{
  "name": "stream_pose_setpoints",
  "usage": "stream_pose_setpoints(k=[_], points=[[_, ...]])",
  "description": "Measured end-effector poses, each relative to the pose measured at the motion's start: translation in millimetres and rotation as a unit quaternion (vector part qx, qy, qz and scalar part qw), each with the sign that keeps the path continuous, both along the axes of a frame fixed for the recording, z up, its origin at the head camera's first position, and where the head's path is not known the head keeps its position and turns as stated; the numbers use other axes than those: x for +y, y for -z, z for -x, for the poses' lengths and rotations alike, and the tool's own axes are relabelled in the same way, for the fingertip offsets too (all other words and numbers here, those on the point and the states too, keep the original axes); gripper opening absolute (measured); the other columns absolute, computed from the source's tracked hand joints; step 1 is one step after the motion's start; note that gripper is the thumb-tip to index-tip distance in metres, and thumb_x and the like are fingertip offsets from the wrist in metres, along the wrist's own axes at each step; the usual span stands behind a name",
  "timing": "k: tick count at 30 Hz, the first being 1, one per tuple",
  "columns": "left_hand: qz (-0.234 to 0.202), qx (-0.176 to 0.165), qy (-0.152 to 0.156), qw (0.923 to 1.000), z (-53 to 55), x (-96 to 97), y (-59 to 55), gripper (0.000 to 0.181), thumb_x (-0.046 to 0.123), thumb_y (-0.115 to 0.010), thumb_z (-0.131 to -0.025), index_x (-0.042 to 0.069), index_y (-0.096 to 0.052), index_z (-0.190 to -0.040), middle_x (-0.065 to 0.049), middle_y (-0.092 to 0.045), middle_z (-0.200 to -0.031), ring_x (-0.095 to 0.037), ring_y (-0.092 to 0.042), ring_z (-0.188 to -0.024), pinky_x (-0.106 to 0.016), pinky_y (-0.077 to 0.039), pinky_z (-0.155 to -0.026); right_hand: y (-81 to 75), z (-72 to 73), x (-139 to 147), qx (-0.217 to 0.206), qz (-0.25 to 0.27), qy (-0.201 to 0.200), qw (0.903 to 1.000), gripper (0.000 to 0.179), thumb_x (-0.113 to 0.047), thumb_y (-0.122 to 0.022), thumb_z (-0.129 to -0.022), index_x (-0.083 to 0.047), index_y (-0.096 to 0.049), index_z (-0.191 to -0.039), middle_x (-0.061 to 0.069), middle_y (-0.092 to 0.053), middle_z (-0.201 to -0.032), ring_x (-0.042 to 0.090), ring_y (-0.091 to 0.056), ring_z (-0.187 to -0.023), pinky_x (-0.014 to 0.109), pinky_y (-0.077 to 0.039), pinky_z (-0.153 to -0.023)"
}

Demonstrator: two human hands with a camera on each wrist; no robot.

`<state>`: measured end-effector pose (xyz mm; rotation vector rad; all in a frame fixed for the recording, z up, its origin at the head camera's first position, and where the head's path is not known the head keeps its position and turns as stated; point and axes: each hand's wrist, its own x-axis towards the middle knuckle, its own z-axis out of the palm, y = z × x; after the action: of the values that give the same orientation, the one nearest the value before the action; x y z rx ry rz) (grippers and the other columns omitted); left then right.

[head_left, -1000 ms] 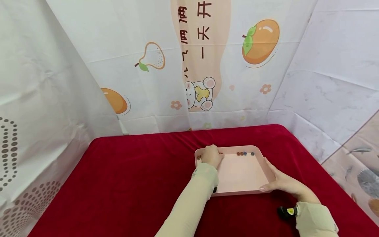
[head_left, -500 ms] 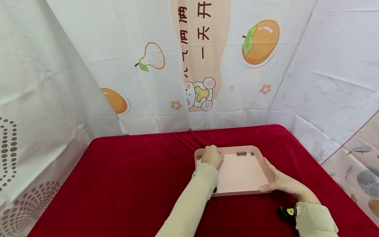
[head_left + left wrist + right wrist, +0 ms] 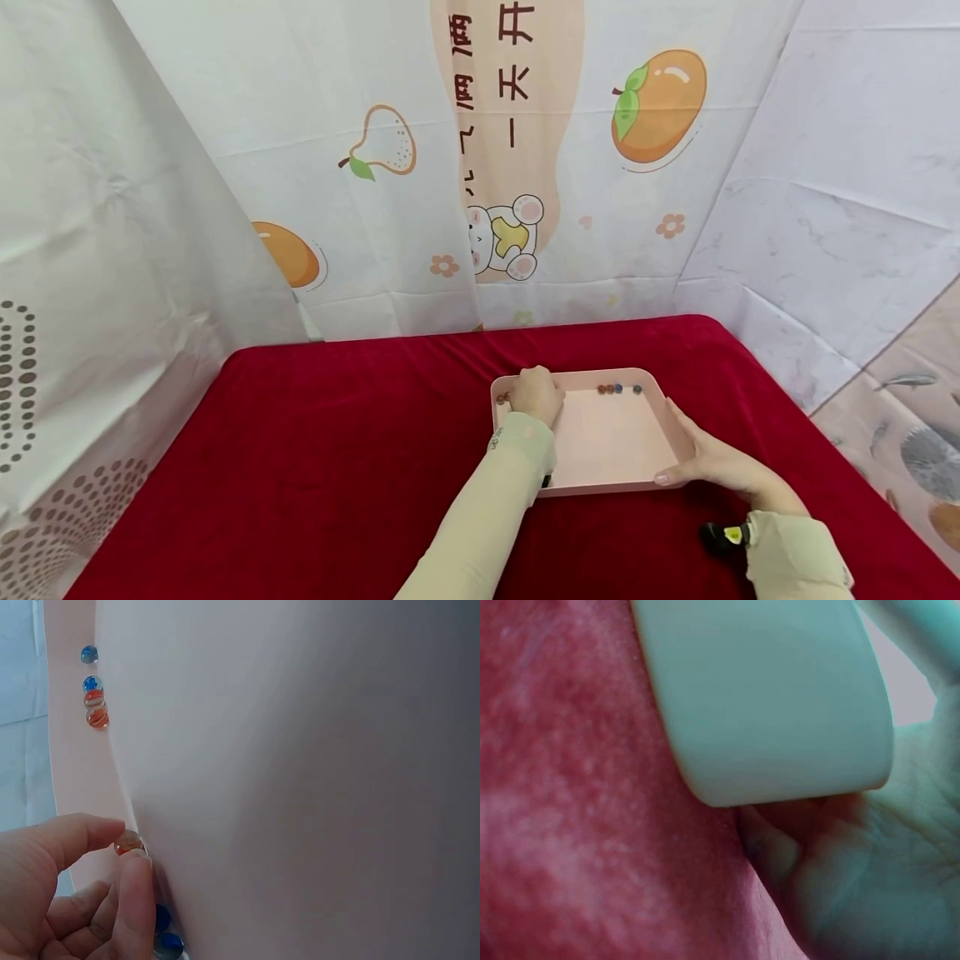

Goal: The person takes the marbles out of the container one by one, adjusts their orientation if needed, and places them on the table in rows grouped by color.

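My left hand (image 3: 537, 394) reaches into the back left corner of a shallow pink tray (image 3: 609, 442). In the left wrist view, its thumb and a finger pinch a clear marble with orange-brown swirls (image 3: 129, 841) against the tray wall. Blue marbles (image 3: 169, 946) lie partly hidden beneath that hand. Farther along the same wall sit two orange marbles (image 3: 97, 717) touching a blue one (image 3: 91, 683), with another blue marble (image 3: 89, 654) apart from them. My right hand (image 3: 712, 460) grips the tray's right side near its front corner, thumb at the front edge and fingers along the side.
A red velvet cloth (image 3: 337, 467) covers the table under the tray. White printed curtains (image 3: 360, 225) hang behind and at both sides. A brownish marble (image 3: 501, 400) shows left of my left hand. A black device (image 3: 723, 537) sits at the right wrist.
Both hands and the tray stay practically in place. The whole head view has shifted very slightly to the left.
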<state>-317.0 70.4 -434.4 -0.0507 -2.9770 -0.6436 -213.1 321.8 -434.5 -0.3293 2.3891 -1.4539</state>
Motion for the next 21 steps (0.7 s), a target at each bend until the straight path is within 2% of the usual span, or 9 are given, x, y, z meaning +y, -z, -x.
stream_pose_setpoints(k=[3,7,12,19,21], points=[[0.003,0.0,0.002,1.0,0.7,-0.2,0.4,0.056,0.023,-0.069,-0.09,0.017,-0.036,-0.045,0.003,-0.038,-0.041,-0.012,-0.042,-0.045,-0.029,-0.034,-0.04,-0.1,0.3,-1,-0.003,-0.003,0.002,1.0,0.12,-0.015,-0.078,-0.077,-0.001,0.011,-0.157,0.029,0.011,-0.161,0.049,0.0,-0.141,0.077,-0.008,-0.107],[-0.002,0.013,0.009,0.9999,-2.8,-1.6,0.3,0.058,0.021,-0.067,-0.089,0.017,-0.029,-0.045,0.006,-0.022,-0.041,-0.01,-0.029,-0.042,-0.029,-0.026,-0.04,-1.0,-0.4,-1,-0.008,-0.004,0.005,0.9999,0.12,-0.014,-0.078,-0.077,0.0,0.011,-0.156,0.029,0.012,-0.161,0.049,0.001,-0.141,0.077,-0.005,-0.107],[-0.051,0.024,0.024,0.9981,-5.3,-2.9,-0.6,0.057,0.017,-0.068,-0.087,0.017,-0.027,-0.046,0.007,-0.017,-0.043,-0.009,-0.022,-0.042,-0.027,-0.022,-0.04,-2.2,-1.3,-2,-0.008,-0.003,0.005,0.9999,0.12,-0.014,-0.078,-0.077,0.002,0.011,-0.155,0.03,0.012,-0.161,0.049,0.002,-0.141,0.077,-0.005,-0.107],[-0.165,-0.044,0.039,0.9845,-5.4,-6.1,-6.7,0.057,0.018,-0.074,-0.087,0.018,-0.031,-0.049,0.006,-0.022,-0.043,-0.011,-0.026,-0.04,-0.025,-0.028,-0.039,-0.8,-1.3,-1,-0.005,0.006,0.003,1.0,0.12,-0.012,-0.078,-0.077,0.002,0.012,-0.155,0.03,0.012,-0.161,0.049,0.001,-0.141,0.076,-0.004,-0.107],[-0.197,-0.063,0.04,0.9777,-5.2,-7.5,-9.5,0.056,0.018,-0.073,-0.088,0.018,-0.034,-0.048,0.004,-0.03,-0.04,-0.011,-0.033,-0.037,-0.024,-0.031,-0.039,-0.5,-1.4,-1,-0.004,0.007,0.003,1.0,0.12,-0.012,-0.078,-0.077,0.002,0.012,-0.155,0.031,0.012,-0.161,0.049,0.001,-0.141,0.076,-0.004,-0.107]])
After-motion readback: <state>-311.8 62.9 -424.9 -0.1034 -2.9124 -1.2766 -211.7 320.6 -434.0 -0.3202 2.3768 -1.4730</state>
